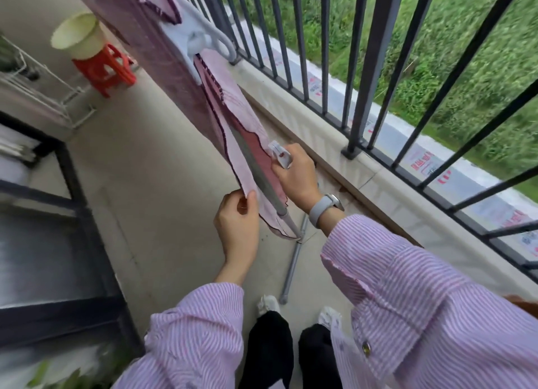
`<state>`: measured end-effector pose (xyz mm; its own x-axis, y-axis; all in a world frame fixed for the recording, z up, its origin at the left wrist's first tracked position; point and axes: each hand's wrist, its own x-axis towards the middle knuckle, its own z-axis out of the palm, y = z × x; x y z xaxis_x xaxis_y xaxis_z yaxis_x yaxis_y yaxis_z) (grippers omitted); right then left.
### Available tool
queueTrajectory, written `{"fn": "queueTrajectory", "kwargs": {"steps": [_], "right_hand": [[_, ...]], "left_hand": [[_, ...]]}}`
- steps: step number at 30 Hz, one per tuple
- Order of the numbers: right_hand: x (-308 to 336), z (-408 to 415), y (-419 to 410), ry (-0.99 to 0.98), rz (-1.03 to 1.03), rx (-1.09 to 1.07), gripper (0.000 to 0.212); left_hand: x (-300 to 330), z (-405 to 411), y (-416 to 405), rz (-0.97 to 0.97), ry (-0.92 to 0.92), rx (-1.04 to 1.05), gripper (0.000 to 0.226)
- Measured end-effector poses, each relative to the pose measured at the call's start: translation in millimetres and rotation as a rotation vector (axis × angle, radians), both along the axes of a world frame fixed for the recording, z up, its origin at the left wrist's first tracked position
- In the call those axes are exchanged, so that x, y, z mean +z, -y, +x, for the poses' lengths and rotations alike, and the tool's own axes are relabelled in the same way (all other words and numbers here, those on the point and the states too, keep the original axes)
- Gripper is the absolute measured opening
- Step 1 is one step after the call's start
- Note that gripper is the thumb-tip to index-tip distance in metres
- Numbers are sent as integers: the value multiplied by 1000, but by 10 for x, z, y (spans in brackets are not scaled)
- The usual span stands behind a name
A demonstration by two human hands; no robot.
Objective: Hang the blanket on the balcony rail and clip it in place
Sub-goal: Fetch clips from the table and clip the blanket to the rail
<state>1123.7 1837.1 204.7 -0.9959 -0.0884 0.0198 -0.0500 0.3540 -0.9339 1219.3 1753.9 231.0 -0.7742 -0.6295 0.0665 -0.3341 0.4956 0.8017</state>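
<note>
We are looking down along a pink blanket (233,117) that is already lying draped over a grey metal rail (256,170), its two layers hanging to either side of the bar. This rail seems to be a drying bar standing just inside the dark balcony railing (375,68) rather than the railing itself, though the blurred view is making that hard to settle.

Farther up the rail, one large white clip (201,43) is already biting over the fabric, so we are judging the hanging as done and the clipping as partly done.

At the near end of the rail we are working on a second fastening. Our left hand (237,222) is pinching the blanket's lower edge between thumb and fingers, pulling it flat near the bar's end. Our right hand (297,176), with a watch (326,208) on its wrist, is curling its grip around a small white clip (281,155) and pressing it against the fabric right where it crosses the rail. Whether that clip's mouth is already closing over the cloth we cannot tell.

What is remaining, as we are judging it, is seating this near clip and letting go.
</note>
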Motion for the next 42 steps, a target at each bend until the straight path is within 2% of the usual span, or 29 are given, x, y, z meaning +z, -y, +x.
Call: {"fn": "queueTrajectory", "kwargs": {"steps": [8, 10, 15, 19, 22, 24, 27, 32, 36, 39, 42], "right_hand": [[-60, 159, 105, 142, -153, -71, 40], [-64, 94, 151, 196, -123, -86, 34], [-112, 15, 211, 125, -3, -113, 12], [-119, 51, 56, 134, -142, -150, 24], [12, 198, -148, 121, -222, -64, 29], [134, 313, -248, 107, -283, 11, 29], [199, 477, -308, 79, -274, 70, 38], [63, 564, -217, 111, -258, 43, 30], [34, 603, -153, 122, -310, 38, 28], [-13, 623, -129, 179, -362, -12, 27], [-167, 659, -204, 163, -237, -52, 23]], "left_hand": [[44, 81, 32, -7, -4, 3, 25], [47, 101, 53, -13, -6, 1, 29], [69, 130, 84, -44, -12, -10, 36], [106, 111, 46, -27, -31, -4, 38], [115, 47, -2, 38, -41, -15, 28], [101, -14, -37, 80, -52, -26, 29], [91, -60, -99, 163, -85, -110, 31], [201, -55, -97, 236, -20, -198, 18], [322, -128, -56, 258, 42, -214, 20], [322, -207, -4, 232, 27, -150, 26], [321, -288, 74, 274, 20, -81, 32]]}}
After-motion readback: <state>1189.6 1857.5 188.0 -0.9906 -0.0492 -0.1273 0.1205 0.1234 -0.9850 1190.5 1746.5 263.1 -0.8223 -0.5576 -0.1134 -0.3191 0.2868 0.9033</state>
